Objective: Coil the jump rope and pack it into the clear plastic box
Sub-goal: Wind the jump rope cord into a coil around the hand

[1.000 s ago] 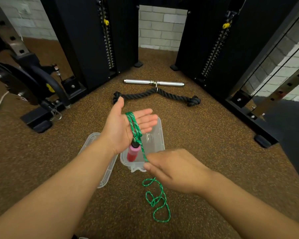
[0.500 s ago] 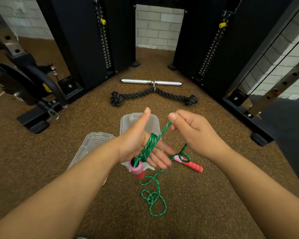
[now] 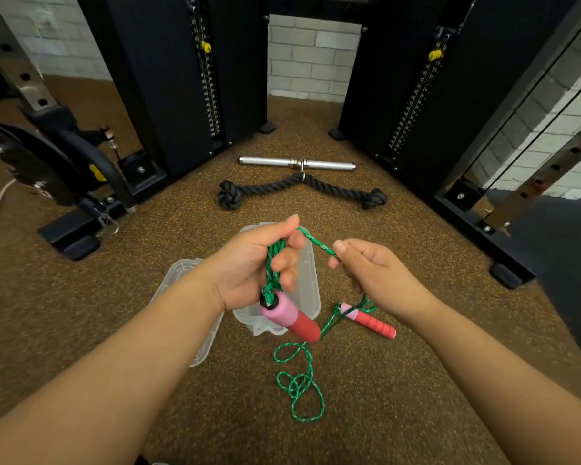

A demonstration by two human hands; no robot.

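My left hand (image 3: pixel 254 263) grips several turns of the green jump rope (image 3: pixel 274 263) wound around its palm. One pink and red handle (image 3: pixel 291 317) hangs from below that hand. My right hand (image 3: pixel 376 276) pinches a strand of the rope just right of the left hand. The other handle (image 3: pixel 369 321) lies on the floor under my right wrist. Loose rope (image 3: pixel 301 387) trails in loops on the floor in front of me. The clear plastic box (image 3: pixel 311 280) sits on the floor beneath my hands, partly hidden by them.
The box's clear lid (image 3: pixel 178 280) lies on the floor to the left of the box. Farther ahead lie a black rope attachment (image 3: pixel 299 191) and a chrome bar (image 3: pixel 296 163). Black weight-stack towers (image 3: pixel 182 78) stand at left and right. The floor is brown speckled rubber.
My left hand's fingers have curled closed around the wound rope. My right hand has brought the strand over the left hand and lowered to its right side.
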